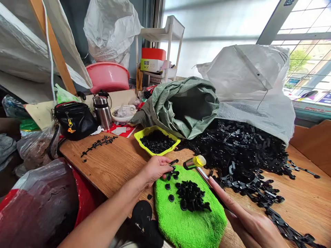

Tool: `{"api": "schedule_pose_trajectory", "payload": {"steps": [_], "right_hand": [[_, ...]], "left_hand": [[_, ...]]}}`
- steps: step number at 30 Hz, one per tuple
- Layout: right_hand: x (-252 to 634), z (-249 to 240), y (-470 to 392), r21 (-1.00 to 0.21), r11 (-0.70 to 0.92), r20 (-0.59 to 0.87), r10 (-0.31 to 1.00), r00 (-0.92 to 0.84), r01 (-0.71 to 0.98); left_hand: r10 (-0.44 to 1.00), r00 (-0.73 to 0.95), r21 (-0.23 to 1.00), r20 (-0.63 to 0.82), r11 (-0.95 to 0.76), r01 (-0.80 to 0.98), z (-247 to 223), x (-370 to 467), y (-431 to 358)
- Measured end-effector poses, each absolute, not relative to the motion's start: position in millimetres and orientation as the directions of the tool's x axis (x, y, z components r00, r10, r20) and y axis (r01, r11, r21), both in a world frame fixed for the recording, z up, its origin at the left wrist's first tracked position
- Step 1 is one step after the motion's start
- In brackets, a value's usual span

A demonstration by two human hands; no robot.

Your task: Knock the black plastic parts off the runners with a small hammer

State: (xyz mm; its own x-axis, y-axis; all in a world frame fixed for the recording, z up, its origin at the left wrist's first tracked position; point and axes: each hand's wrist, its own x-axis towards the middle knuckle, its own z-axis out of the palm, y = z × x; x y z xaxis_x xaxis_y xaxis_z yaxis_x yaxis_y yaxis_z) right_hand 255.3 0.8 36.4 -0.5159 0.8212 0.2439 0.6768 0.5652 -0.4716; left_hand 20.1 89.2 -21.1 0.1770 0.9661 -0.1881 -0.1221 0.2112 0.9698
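My left hand is closed on a small black part above the far left edge of a bright green cloth. In my right hand is a hammer with a yellow tip and a metal shaft, my index finger stretched along it. The hammer head hovers just right of the black part, apart from it. A heap of small black pieces rests on the cloth. Two round black caps, one of them a black disc, lie left of that heap.
Behind the cloth stands a yellow tray of small black pieces. A large pile of black linkages spreads across the right side, below a white sack. An open green sack, a steel flask and a black bag stand farther back.
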Motion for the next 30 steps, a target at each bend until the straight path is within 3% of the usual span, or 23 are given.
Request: {"api": "schedule_pose_trajectory", "payload": {"steps": [6,10,14,18,22,26,30], "right_hand": [[253.2,32.0,10.9,-0.347,0.591,0.159,0.802,-0.576,0.728],[253.5,34.8,13.0,-0.431,0.550,0.209,0.832,-0.514,0.715],[252.6,33.0,15.8,-0.426,0.540,0.131,0.831,-0.541,0.726],[251.2,34.8,17.7,-0.456,0.531,0.200,0.843,-0.498,0.715],[250.6,37.1,18.8,-0.383,0.543,0.143,0.834,-0.533,0.747],[252.7,34.1,18.0,-0.388,0.525,0.161,0.848,-0.505,0.758],[253.4,27.3,15.9,-0.276,0.540,0.110,0.840,-0.532,0.795]], "left_hand": [[0.978,0.118,0.975,-0.172,0.186,-0.123,-14.6,22.4,86.7],[0.979,0.105,0.977,-0.173,0.184,-0.105,-13.3,22.1,86.3],[0.978,0.145,0.983,-0.147,0.161,-0.088,-13.0,21.1,86.4],[0.977,0.114,0.980,-0.178,0.187,-0.071,-11.2,21.1,86.0],[0.973,0.137,0.979,-0.186,0.196,-0.063,-10.9,21.5,85.2],[0.972,0.149,0.980,-0.180,0.191,-0.063,-12.7,21.7,85.4],[0.974,0.134,0.980,-0.181,0.191,-0.059,-13.8,22.2,86.1]]}}
